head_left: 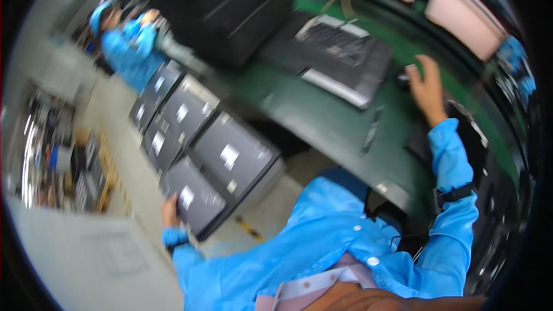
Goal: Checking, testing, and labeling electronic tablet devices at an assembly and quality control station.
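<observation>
My left hand (170,212) is at the outer edge of a dark grey flat case (193,194) with a white label, the nearest in a group of several. It seems to grip that edge; some fingers are hidden. Over the green table, my right hand (429,89) reaches out with thumb and forefinger apart. A small black object (403,78) lies by the thumb, its kind blurred. Left of it, a black panel with a keyboard-like part (340,46) rests on the table, a silver-white strip (334,87) along its near edge. A thin dark tool (372,131) lies nearer me.
Large black cases (230,17) are piled at the table's far left. The green table (299,109) has its front edge before me. A co-worker in blue (127,46) is at the far left. A white panel (92,253) stands at the lower left. Pale pink bins (464,14) line the back.
</observation>
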